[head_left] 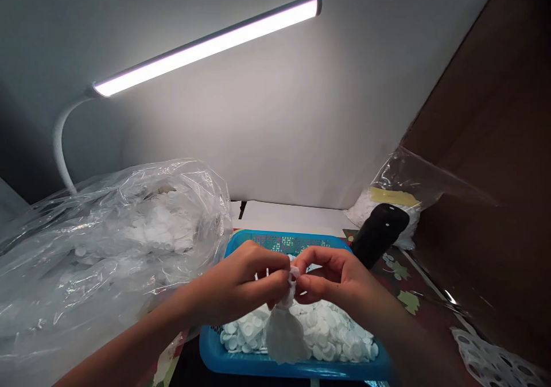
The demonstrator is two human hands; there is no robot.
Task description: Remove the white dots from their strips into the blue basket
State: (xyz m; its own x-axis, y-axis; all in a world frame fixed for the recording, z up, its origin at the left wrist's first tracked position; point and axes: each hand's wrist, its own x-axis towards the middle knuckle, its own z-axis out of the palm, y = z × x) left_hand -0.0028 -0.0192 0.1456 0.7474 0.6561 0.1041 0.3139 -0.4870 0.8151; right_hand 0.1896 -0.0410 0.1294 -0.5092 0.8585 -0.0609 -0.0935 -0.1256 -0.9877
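My left hand (241, 281) and my right hand (331, 275) meet above a blue plastic tray (297, 367), their fingertips pinching the gathered neck of a small white bundle (283, 335). It looks like cloth or soft paper, and its rounded lower part hangs down over the tray. Many flat white discs (336, 335) fill the tray, and the bundle's lower end sits in front of them. My hands hide the middle of the tray and part of the bundle's neck.
A large clear plastic bag (107, 243) of white discs lies to the left of the tray. Behind on the right stand a black cylindrical object (379, 235) and another plastic-wrapped white pile (387, 212). A brown cardboard panel (482, 117) rises at the right, and an LED desk lamp (206, 45) hangs overhead.
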